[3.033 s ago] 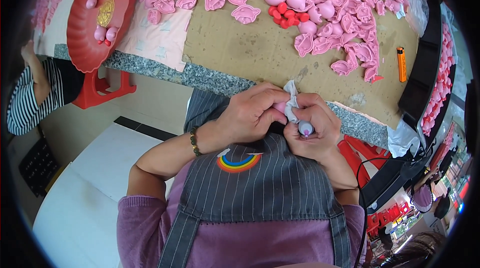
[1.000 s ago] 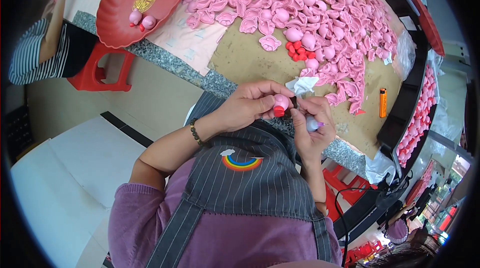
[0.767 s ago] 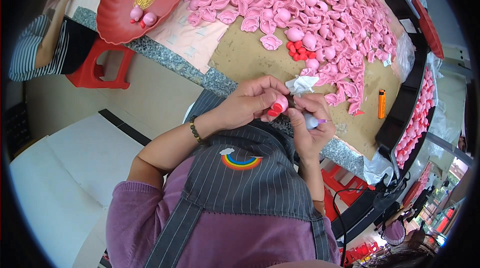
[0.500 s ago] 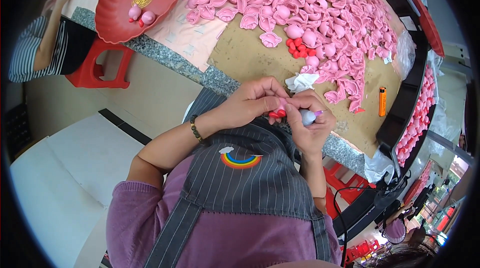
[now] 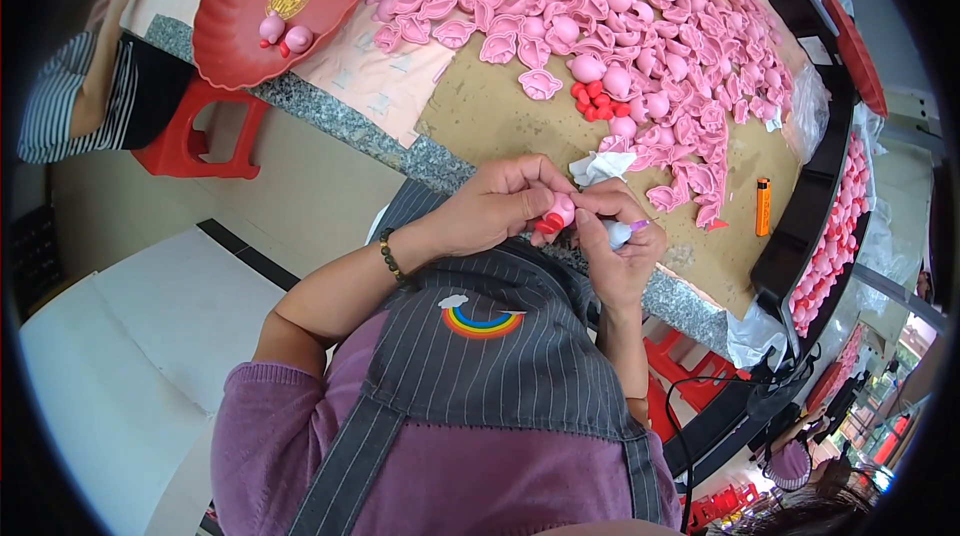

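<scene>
Close to my body, at the table's front edge, my left hand (image 5: 508, 202) pinches a small round pink plastic piece (image 5: 563, 206) with red foot-like parts (image 5: 548, 224) on it. Against its right side press the thumb and fingertips of my right hand (image 5: 625, 254). That hand also has a small pale squeeze bottle (image 5: 619, 233) with a purple tip tucked in its fingers, the tip pointing right. A crumpled white tissue (image 5: 600, 167) lies just beyond my hands. Farther off sit a little pile of red pieces (image 5: 598, 103) and a broad heap of pink hollow pieces (image 5: 690, 86).
A red scalloped plate (image 5: 225, 41) at the far left bears a few pink-and-red pieces. On the right stand a long black tray (image 5: 778, 261) of finished-looking pieces and a slim orange item (image 5: 763, 206). Another person (image 5: 85, 96) is at the left, near a red stool (image 5: 205, 126).
The pink piece has turned between my fingers, so more of its round body shows. My right hand has shifted slightly left, still with the bottle.
</scene>
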`<state>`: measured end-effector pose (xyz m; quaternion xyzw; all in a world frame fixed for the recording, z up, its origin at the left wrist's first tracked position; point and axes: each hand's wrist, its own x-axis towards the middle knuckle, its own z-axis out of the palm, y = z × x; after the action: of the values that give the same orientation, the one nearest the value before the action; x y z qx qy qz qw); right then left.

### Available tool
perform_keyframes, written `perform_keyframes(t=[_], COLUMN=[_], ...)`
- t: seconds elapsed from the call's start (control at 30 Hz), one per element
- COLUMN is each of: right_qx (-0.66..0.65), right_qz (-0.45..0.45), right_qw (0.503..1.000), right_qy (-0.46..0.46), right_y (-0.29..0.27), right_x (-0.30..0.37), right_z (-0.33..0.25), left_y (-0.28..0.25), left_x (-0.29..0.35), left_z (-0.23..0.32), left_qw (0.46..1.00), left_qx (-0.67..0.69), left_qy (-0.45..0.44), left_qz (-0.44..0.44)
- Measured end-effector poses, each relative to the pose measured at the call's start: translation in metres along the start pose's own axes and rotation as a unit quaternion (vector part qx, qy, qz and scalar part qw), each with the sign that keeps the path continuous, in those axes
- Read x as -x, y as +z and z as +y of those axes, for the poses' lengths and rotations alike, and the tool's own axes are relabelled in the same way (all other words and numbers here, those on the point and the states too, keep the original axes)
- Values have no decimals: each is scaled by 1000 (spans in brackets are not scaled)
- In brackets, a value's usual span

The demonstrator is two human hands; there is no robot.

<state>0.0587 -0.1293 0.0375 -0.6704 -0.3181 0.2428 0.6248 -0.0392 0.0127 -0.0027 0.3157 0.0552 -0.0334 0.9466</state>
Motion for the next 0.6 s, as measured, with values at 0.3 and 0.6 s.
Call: perform_keyframes(t=[0.3, 0.6], right_qx=[-34, 27], right_qz=[-4, 37], right_qw=[999, 998], right_qy=[-24, -42], right_y=[2, 6], right_x=[-1, 5], right_z=[3, 4], left_y=[5, 5], left_x=[-1, 4], left_z=[5, 6], left_qw=[998, 999], left_qx=[63, -32], left_qy=[-24, 10], left_qz=[-5, 24])
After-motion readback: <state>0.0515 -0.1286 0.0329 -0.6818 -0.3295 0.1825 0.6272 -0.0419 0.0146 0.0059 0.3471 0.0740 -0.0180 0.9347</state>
